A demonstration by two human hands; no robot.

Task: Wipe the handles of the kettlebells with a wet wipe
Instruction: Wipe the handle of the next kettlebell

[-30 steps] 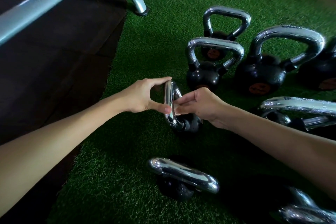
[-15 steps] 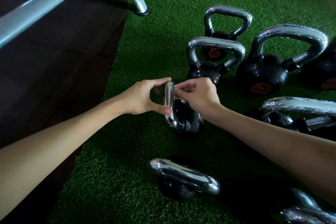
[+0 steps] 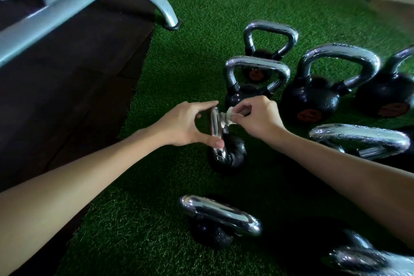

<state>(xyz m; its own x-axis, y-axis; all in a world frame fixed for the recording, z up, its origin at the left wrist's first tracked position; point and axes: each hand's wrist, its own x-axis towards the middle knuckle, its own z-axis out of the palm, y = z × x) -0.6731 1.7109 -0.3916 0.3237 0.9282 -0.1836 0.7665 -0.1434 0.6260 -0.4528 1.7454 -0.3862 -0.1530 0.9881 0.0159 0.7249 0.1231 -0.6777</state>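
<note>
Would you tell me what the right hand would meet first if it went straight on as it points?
Most likely the chrome handle held by the left hand; the wet wipe in the right hand is beside it; depth unclear.

Nothing I can read lies in front of me on the green turf. Three black kettlebells each carry a round orange label low on the body. One orange disc sits on the rear kettlebell, seen through the handle of the one before it. A second orange label sits on the large kettlebell to the right. A third orange sticker sits on the kettlebell at the right edge. Each shows faint dark marks, too dim and blurred to tell as a number, a weight or a brand.
</note>
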